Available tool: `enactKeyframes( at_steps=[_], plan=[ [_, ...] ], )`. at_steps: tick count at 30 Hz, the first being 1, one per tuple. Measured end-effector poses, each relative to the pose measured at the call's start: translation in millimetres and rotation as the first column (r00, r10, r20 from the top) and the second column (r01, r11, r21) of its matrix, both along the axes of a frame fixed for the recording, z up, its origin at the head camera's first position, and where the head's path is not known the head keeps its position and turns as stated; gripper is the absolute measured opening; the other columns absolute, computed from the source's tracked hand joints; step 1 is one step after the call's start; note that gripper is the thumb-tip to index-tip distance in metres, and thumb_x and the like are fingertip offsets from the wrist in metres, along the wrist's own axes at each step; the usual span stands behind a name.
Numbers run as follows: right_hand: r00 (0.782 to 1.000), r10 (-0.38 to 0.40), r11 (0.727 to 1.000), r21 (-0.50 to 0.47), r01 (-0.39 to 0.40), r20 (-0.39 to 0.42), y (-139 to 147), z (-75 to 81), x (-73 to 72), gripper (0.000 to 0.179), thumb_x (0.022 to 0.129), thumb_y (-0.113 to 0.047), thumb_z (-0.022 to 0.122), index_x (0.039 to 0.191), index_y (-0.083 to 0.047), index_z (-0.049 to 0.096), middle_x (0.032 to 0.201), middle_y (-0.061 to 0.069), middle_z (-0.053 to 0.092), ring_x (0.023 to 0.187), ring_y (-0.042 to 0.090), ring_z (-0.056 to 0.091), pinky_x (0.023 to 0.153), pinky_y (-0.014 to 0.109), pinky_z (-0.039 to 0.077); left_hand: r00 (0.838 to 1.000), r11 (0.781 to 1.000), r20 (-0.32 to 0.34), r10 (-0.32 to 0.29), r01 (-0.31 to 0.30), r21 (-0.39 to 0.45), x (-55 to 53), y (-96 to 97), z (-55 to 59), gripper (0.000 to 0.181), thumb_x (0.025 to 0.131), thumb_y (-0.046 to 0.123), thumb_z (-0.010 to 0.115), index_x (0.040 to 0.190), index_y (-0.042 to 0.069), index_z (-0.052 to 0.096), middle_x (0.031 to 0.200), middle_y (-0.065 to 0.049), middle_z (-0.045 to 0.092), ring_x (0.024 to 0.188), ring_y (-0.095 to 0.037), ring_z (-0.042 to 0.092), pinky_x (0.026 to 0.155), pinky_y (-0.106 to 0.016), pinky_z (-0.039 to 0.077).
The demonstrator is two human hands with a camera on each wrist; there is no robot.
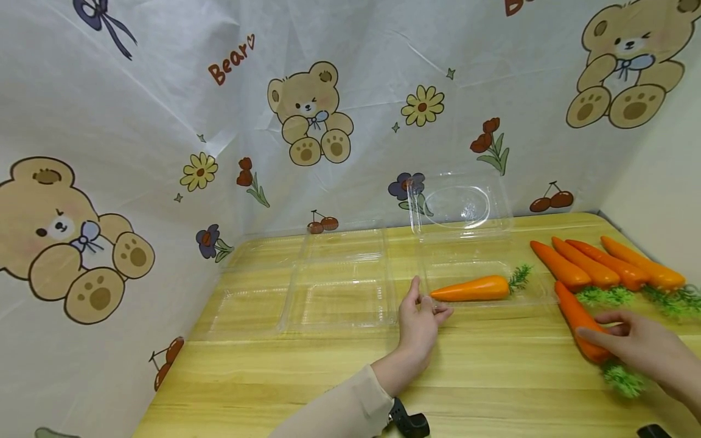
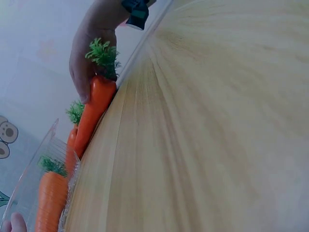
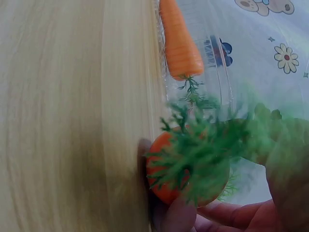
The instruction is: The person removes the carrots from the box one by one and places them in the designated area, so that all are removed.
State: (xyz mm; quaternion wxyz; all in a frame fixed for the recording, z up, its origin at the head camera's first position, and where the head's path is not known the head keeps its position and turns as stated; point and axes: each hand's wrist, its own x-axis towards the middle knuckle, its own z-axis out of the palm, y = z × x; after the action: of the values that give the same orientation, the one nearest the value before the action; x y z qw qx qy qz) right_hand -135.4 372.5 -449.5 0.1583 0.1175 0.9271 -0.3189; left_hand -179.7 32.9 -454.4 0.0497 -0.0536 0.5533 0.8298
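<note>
My right hand (image 1: 643, 340) grips an orange toy carrot (image 1: 579, 322) near its thick end, its green top hanging toward me. The carrot's tip points away, close to the right front corner of a clear plastic container (image 1: 526, 298). Inside that container another carrot (image 1: 476, 288) lies sideways, leaves to the right. With thumb and fingers my left hand (image 1: 418, 328) holds the container's front left corner. The container's lid (image 1: 460, 207) stands raised at the back. In the right wrist view, the held carrot's leaves (image 3: 198, 150) cover part of its orange end.
Several more carrots (image 1: 594, 267) lie side by side at the right back of the wooden table (image 1: 328, 377). Left of the container sit further clear plastic trays (image 1: 339, 304). A bear-patterned cloth (image 1: 372, 140) hangs behind the table.
</note>
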Motion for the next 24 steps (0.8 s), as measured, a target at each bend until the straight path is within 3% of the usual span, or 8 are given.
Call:
enactKeyframes(
  at_steps=[11, 19, 24],
  plan=[
    [1.0, -0.002, 1.0, 0.01, 0.002, -0.005, 1.4, -0.6, -1.4, 0.101, 0.097, -0.068, 0.056, 0.135, 0.024, 0.038, 0.103, 0.031, 0.066, 0.081, 0.025, 0.064, 0.062, 0.035, 0.055, 1.0, 1.0, 0.012, -0.001, 0.001, 0.006, 1.2, 0.6, 0.1, 0.058, 0.108, -0.002, 0.043, 0.163, 0.013, 0.031, 0.118, -0.015, 0.041, 0.088, -0.021, 0.066, 0.09, -0.033, 0.064],
    [1.0, -0.013, 1.0, 0.012, 0.013, -0.01, 2.8, 3.7, -0.8, 0.102, 0.099, -0.068, 0.051, 0.135, 0.026, 0.037, 0.103, 0.034, 0.064, 0.078, 0.024, 0.064, 0.063, 0.038, 0.057, 1.0, 1.0, 0.005, -0.003, 0.003, 0.007, 1.2, 1.2, 1.3, 0.057, 0.108, -0.001, 0.043, 0.163, 0.012, 0.031, 0.121, -0.02, 0.043, 0.088, -0.021, 0.066, 0.091, -0.033, 0.064],
    [1.0, -0.011, 1.0, -0.005, 0.011, -0.019, 5.0, 10.6, 0.3, 0.098, 0.102, -0.065, 0.047, 0.134, 0.026, 0.038, 0.099, 0.026, 0.066, 0.076, 0.022, 0.064, 0.063, 0.038, 0.058, 1.0, 1.0, 0.002, -0.007, 0.007, -0.004, 1.0, 0.9, 0.8, 0.058, 0.109, -0.002, 0.042, 0.163, 0.012, 0.03, 0.122, -0.02, 0.045, 0.088, -0.021, 0.067, 0.091, -0.032, 0.064]
  ],
)
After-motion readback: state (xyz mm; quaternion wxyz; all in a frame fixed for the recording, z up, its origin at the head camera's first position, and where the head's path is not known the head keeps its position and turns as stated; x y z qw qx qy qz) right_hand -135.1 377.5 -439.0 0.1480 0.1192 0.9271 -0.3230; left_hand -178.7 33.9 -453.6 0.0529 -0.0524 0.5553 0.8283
